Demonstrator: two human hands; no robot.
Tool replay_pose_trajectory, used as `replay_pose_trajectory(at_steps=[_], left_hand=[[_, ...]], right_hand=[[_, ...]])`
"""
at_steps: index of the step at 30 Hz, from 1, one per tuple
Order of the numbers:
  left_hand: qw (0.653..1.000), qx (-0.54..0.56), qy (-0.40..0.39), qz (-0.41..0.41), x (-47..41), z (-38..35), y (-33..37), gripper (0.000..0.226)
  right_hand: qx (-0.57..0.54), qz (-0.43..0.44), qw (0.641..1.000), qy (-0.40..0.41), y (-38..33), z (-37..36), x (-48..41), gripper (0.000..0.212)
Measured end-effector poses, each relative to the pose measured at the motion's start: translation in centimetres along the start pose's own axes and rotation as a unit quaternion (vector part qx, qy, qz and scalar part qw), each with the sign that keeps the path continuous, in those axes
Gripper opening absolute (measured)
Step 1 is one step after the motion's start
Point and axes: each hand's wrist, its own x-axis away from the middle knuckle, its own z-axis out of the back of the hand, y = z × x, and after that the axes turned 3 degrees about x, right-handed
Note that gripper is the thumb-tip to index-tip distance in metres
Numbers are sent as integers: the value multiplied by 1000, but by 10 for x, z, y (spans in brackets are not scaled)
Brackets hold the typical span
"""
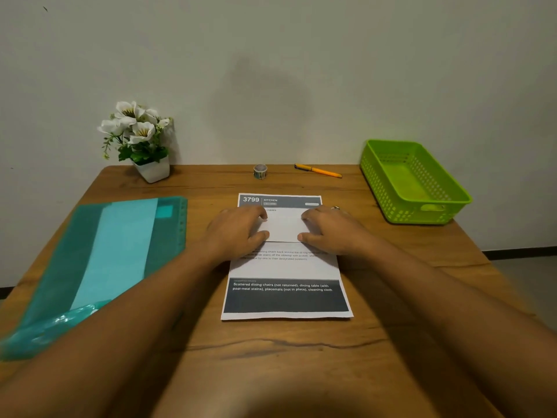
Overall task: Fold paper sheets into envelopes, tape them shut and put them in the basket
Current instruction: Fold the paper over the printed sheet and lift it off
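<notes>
A printed paper sheet (286,273) lies in the middle of the wooden table (271,351), with a white folded flap lying across its upper part. My left hand (238,233) presses flat on the left side of that flap. My right hand (331,230), wearing a ring, presses on its right side. Thumbs and fingertips rest along the fold edges. A small roll of tape (260,171) stands at the back of the table. The green plastic basket (413,182) sits at the back right and looks empty.
A teal plastic folder (99,260) with light sheets inside lies at the left. A white pot of white flowers (141,140) stands at the back left. An orange pen (318,170) lies behind the sheet. A wall closes off the table's far edge.
</notes>
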Motion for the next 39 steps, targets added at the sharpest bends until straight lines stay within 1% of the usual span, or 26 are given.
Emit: replay_pose_trajectory(at_steps=[2, 4, 7, 13, 17, 19, 21, 25, 28, 32, 36, 39], left_hand=[[999, -24, -23, 5, -4, -2, 0, 62], [997, -53, -47, 5, -8, -3, -1, 71], [994, -59, -88, 9, -14, 1, -1, 71], [991, -30, -121, 41, -26, 12, 5, 71], [994, 8, -100, 51, -26, 14, 7, 64], [997, 0, -66, 37, -24, 13, 10, 63], [999, -16, -28, 13, -23, 14, 13, 64], [997, -52, 37, -36, -25, 19, 20, 60], [991, -105, 59, -53, -27, 23, 22, 48], [987, -150, 30, -45, -27, 24, 27, 33], [986, -165, 12, -37, -25, 20, 33, 20], [983, -181, -4, -18, -22, 16, 34, 19]], right_hand=[[1, -8, 1000, -8, 0, 2, -3, 66], [-7, -9, 1000, -9, 0, 3, -5, 70], [-17, -6, 1000, -12, 0, 8, -10, 73], [-19, -2, 999, -34, -2, 15, -18, 77], [-4, 9, 1000, -26, -4, 15, -23, 84], [17, 20, 1000, -3, -5, 14, -25, 90], [39, 30, 998, 28, -8, 13, -27, 90], [62, 60, 993, 84, -14, 17, -31, 79], [79, 75, 988, 111, -19, 23, -31, 59], [115, 78, 986, 95, -30, 27, -28, 23], [147, 81, 983, 68, -41, 22, -25, 11], [167, 80, 981, 61, -46, 17, -24, 8]])
